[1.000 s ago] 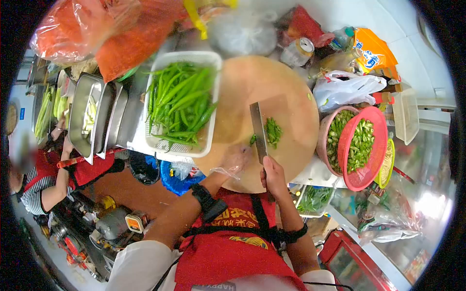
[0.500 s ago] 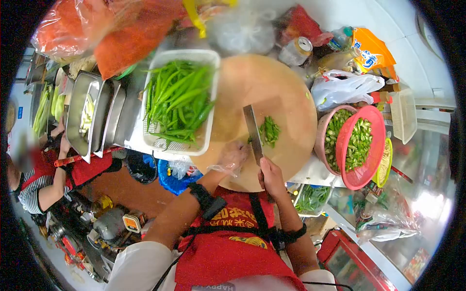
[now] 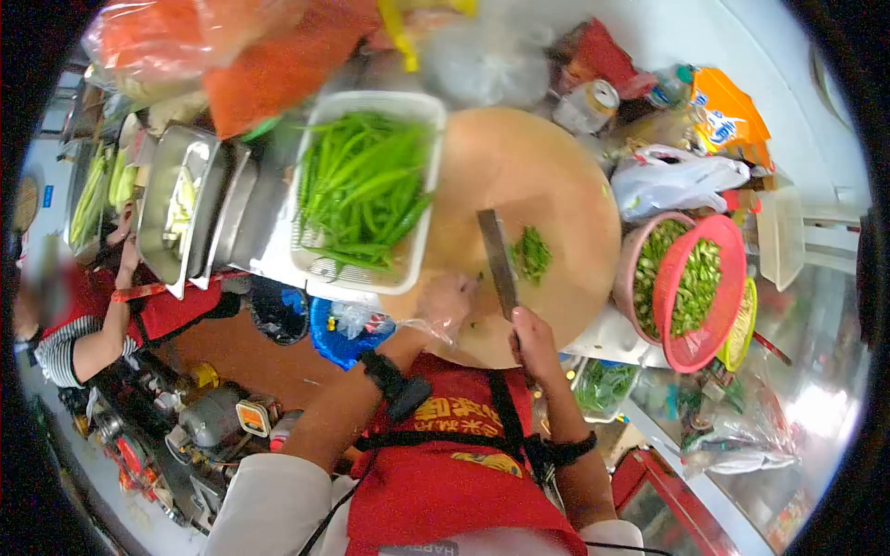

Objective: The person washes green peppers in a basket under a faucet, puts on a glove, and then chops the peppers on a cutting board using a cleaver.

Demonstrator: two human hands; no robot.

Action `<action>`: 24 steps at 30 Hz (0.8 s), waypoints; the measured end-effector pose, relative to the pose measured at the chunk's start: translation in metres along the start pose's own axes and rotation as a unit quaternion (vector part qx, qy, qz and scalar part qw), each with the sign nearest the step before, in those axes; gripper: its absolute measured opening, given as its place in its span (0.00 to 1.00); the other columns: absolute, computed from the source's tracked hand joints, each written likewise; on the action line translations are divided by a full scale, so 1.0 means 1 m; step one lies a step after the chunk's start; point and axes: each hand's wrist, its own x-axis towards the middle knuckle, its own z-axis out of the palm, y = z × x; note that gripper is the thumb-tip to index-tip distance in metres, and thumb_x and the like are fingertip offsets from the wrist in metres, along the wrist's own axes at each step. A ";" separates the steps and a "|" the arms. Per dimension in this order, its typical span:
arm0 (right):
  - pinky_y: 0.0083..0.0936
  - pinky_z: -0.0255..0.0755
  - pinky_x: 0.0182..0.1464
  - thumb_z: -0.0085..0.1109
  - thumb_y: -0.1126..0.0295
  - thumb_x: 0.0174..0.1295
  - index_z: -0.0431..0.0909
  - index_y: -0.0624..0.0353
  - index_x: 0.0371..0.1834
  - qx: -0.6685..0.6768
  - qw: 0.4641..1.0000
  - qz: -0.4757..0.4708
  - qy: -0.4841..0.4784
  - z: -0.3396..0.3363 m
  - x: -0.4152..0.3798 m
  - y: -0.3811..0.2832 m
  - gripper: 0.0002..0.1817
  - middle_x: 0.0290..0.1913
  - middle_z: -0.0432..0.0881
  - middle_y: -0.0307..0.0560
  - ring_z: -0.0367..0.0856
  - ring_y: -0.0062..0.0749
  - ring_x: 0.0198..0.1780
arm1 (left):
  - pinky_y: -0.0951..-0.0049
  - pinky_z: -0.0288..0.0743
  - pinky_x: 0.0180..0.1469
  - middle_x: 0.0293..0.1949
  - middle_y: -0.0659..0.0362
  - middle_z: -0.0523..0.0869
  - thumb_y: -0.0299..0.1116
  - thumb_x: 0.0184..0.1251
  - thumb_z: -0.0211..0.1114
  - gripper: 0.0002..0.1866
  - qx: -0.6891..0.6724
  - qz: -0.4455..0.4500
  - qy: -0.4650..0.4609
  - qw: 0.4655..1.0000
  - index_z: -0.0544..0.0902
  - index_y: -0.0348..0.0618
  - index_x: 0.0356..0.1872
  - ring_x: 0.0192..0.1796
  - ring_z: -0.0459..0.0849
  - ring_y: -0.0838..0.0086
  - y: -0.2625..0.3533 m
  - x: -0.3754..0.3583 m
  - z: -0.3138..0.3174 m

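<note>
My right hand (image 3: 531,338) is closed round the handle of a kitchen knife (image 3: 498,262), whose broad blade points away from me over the round wooden chopping board (image 3: 519,148). Just right of the blade lies a small heap of chopped green peppers (image 3: 531,257). My left hand (image 3: 450,301), in a thin clear plastic glove, is low over the board, left of the knife. Its fingers are blurred, and I cannot tell what they hold. Small green bits lie near it. Beyond it stands a white basket (image 3: 434,139) of long whole green peppers (image 3: 362,185).
Right of the board, a pink colander (image 3: 705,347) of sliced peppers leans over a pink bowl (image 3: 623,269). A white plastic bag (image 3: 681,181) and a can (image 3: 586,107) stand behind. Metal trays (image 3: 176,148) are at left, with a person's arm (image 3: 107,343) beside them.
The whole view has shifted, moving the board and basket slightly right. The left hand has drawn a little away from the blade. The right hand still grips the knife.
</note>
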 end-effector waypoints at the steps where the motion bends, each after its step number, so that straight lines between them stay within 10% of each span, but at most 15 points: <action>1: 0.19 0.59 0.16 0.43 0.52 0.68 0.74 0.58 0.36 0.020 0.999 0.039 -0.001 -0.007 0.001 -0.001 0.20 0.15 0.67 0.35 0.63 0.18 0.14 | 0.57 0.74 0.33 0.28 0.47 0.78 0.37 0.56 0.57 0.09 0.045 0.004 0.024 0.999 0.80 0.44 0.30 0.32 0.79 0.52 -0.006 -0.008 -0.005; 6: 0.19 0.58 0.14 0.43 0.51 0.67 0.71 0.56 0.30 0.049 0.996 0.064 0.033 -0.026 -0.001 0.003 0.20 0.15 0.67 0.36 0.63 0.19 0.12 | 0.54 0.75 0.39 0.27 0.43 0.81 0.51 0.63 0.52 0.23 0.096 0.026 -0.123 0.987 0.81 0.37 0.30 0.35 0.81 0.49 -0.028 -0.078 -0.122; 11: 0.18 0.58 0.15 0.45 0.52 0.67 0.74 0.59 0.36 0.083 0.994 0.056 0.035 -0.024 -0.007 0.000 0.20 0.14 0.66 0.34 0.63 0.17 0.13 | 0.56 0.76 0.38 0.25 0.47 0.80 0.48 0.63 0.55 0.20 0.276 -0.311 -0.106 0.903 0.80 0.39 0.34 0.33 0.81 0.50 -0.049 -0.118 -0.196; 15: 0.19 0.57 0.13 0.44 0.50 0.67 0.70 0.56 0.30 0.091 0.993 0.058 0.045 -0.018 -0.005 0.005 0.20 0.13 0.66 0.35 0.62 0.18 0.11 | 0.58 0.75 0.36 0.28 0.50 0.81 0.36 0.59 0.60 0.10 0.110 -0.223 0.119 0.961 0.78 0.37 0.30 0.32 0.80 0.53 0.003 -0.071 -0.221; 17: 0.19 0.57 0.12 0.43 0.49 0.67 0.66 0.54 0.26 0.085 0.994 0.059 0.046 -0.018 -0.004 0.008 0.21 0.13 0.66 0.36 0.62 0.20 0.10 | 0.60 0.75 0.32 0.28 0.53 0.79 0.29 0.55 0.58 0.04 0.191 0.133 0.151 0.961 0.79 0.41 0.29 0.32 0.80 0.57 0.004 -0.053 -0.206; 24: 0.18 0.56 0.13 0.44 0.47 0.67 0.67 0.54 0.27 0.093 0.990 0.089 0.049 -0.018 -0.008 -0.002 0.22 0.14 0.65 0.35 0.62 0.18 0.11 | 0.67 0.76 0.34 0.28 0.53 0.77 0.25 0.51 0.58 0.06 0.298 0.103 0.032 0.948 0.78 0.42 0.31 0.37 0.81 0.62 -0.005 -0.027 -0.190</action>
